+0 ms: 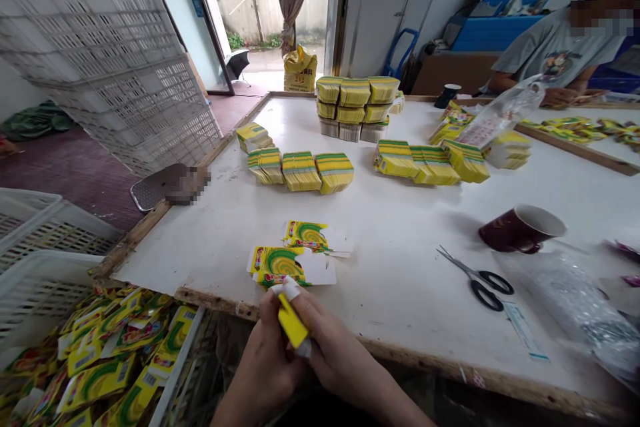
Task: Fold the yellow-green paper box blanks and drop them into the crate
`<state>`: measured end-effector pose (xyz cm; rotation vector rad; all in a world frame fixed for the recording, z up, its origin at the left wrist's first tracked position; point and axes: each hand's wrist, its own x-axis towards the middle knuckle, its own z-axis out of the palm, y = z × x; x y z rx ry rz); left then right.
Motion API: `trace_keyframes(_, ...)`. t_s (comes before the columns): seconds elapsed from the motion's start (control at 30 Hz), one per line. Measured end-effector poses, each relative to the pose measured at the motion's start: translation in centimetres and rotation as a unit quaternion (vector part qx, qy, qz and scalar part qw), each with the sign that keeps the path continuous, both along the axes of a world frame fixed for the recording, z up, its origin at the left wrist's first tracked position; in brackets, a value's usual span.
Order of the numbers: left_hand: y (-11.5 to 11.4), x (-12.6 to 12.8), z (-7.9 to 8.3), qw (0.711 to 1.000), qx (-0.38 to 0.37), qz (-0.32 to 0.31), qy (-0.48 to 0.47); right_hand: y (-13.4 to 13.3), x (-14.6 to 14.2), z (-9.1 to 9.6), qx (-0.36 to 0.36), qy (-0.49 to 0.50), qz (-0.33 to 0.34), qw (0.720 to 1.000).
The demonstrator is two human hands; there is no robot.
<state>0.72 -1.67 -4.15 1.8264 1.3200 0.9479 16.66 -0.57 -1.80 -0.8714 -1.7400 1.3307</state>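
Observation:
A small yellow carton [293,323] is held between my left hand [267,353] and my right hand [330,340], just over the table's near edge. Both hands have their fingers closed round it, and white coverings show on some fingertips. Part of the carton is hidden by the fingers. Just beyond my hands lies a flattened yellow-green carton [280,263] with a white flap to its right. Behind that, a second carton [305,235] lies on the white table [395,267].
Stacks of flat cartons [300,170] stand farther back, with a taller pile [357,107] behind. To the right are scissors [480,283], a maroon mug [520,230] and clear plastic bags [565,307]. A crate [187,347] of cartons stands lower left. Another person [550,53] sits far right.

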Motion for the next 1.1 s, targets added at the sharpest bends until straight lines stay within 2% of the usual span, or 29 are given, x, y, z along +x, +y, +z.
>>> trace_keyframes(0.1, 0.3, 0.2, -0.7, 0.995, 0.071, 0.063, 0.033, -0.1, 0.0, -0.7, 0.072, -0.063, -0.018, 0.995)
trace_keyframes(0.17, 0.3, 0.1, -0.8, 0.992, 0.069, 0.079, 0.071, 0.0, 0.2, -1.4, 0.086, -0.083, -0.055, 0.991)
trace_keyframes(0.23, 0.2, -0.5, -0.6, 0.991, 0.060, 0.067, 0.102, 0.2, 0.6, -1.9, 0.095, -0.118, -0.053, 0.987)
trace_keyframes(0.3, 0.2, -1.2, -0.1, 0.989, 0.067, 0.052, 0.123, 0.3, 1.1, -1.9, 0.095, -0.166, -0.014, 0.981)
trace_keyframes(0.4, 0.4, -2.0, 0.8, 0.989, 0.054, 0.029, 0.137, 0.8, 1.9, -0.9, 0.082, -0.211, 0.018, 0.974)
trace_keyframes(0.53, 0.7, -2.2, 2.0, 0.993, -0.001, -0.028, 0.115, 1.4, 3.1, 1.1, 0.080, -0.207, 0.058, 0.973)
trace_keyframes(0.6, 0.8, -1.9, 2.1, 0.994, -0.012, -0.036, 0.102, 1.4, 3.3, 1.4, 0.081, -0.191, 0.054, 0.977)
trace_keyframes(0.67, 0.9, -1.6, 2.0, 0.997, -0.020, -0.019, 0.069, 1.3, 2.9, 0.9, 0.077, -0.155, 0.014, 0.985)
trace_keyframes(0.73, 1.1, -1.7, 1.8, 0.998, -0.038, 0.042, -0.040, 1.1, 2.1, -0.1, 0.061, -0.089, -0.034, 0.994)
trace_keyframes(0.77, 1.2, -2.0, 1.7, 0.986, -0.036, 0.100, -0.126, 1.2, 1.6, -0.6, 0.052, -0.056, -0.056, 0.996)
trace_keyframes(0.8, 1.4, -2.4, 1.8, 0.962, -0.020, 0.168, -0.216, 1.4, 1.3, -1.1, 0.048, -0.034, -0.080, 0.995)
trace_keyframes(0.87, 2.0, -3.8, 2.0, 0.879, 0.041, 0.304, -0.365, 2.1, 0.7, -1.8, 0.059, -0.058, -0.137, 0.987)
trace_keyframes(0.9, 2.3, -4.6, 2.3, 0.858, 0.067, 0.335, -0.385, 2.6, 0.4, -2.0, 0.074, -0.104, -0.160, 0.979)
trace_keyframes(0.93, 2.5, -5.3, 2.5, 0.831, 0.054, 0.362, -0.419, 3.1, 0.3, -2.2, 0.086, -0.157, -0.178, 0.968)
trace_keyframes(0.97, 2.7, -5.9, 2.7, 0.793, 0.017, 0.394, -0.465, 3.6, 0.1, -2.4, 0.096, -0.205, -0.185, 0.956)
trace_keyframes(1.03, 2.9, -6.4, 2.7, 0.736, -0.062, 0.427, -0.521, 4.5, -0.2, -2.7, 0.102, -0.262, -0.178, 0.943)
trace_keyframes(1.1, 3.0, -6.1, 2.3, 0.713, -0.117, 0.432, -0.539, 5.0, -0.5, -3.0, 0.098, -0.274, -0.173, 0.941)
